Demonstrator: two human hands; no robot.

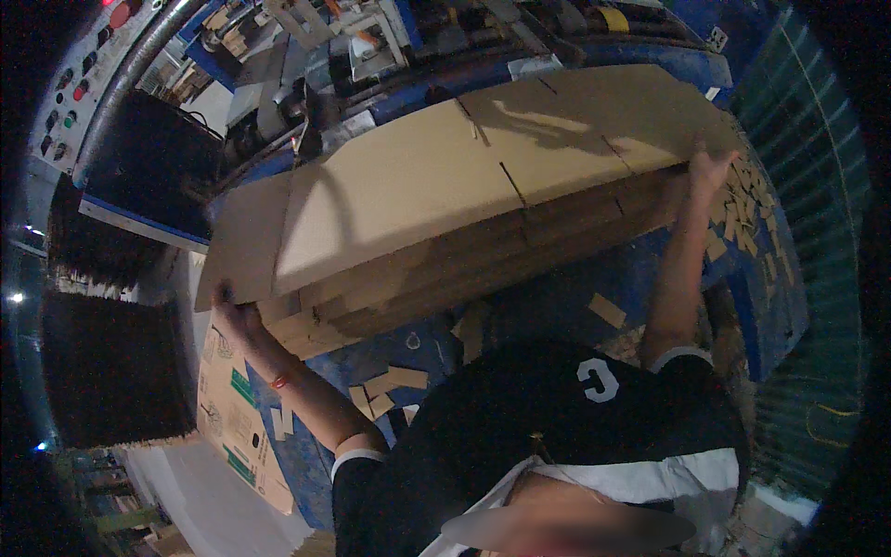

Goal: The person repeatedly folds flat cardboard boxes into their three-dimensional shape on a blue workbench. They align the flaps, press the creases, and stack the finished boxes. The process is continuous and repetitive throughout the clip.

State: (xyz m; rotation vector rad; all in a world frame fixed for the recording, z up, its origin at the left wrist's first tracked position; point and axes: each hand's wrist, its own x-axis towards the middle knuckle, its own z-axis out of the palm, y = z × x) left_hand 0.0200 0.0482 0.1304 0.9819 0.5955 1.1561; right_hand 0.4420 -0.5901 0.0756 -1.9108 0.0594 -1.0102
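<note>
A long brown cardboard sheet (399,186) with slots and crease lines lies slantwise before me, on top of a stack of similar sheets (445,274). My left hand (234,316) is closed on its near left corner, with the fingers partly in shadow. At the far right end, my right hand (711,169) grips the edge, its thumb up over the top. Both arms are spread wide around the stack. The sheet's near edge stands slightly out over the layers below.
The stack rests on a blue worktable (432,348) with small cardboard offcuts (394,379) near me. More offcuts (742,209) pile at the right. Printed cardboard (227,408) lies at left. Behind stands a machine (464,42); a button panel (79,88) is far left, a corrugated green wall (807,158) right.
</note>
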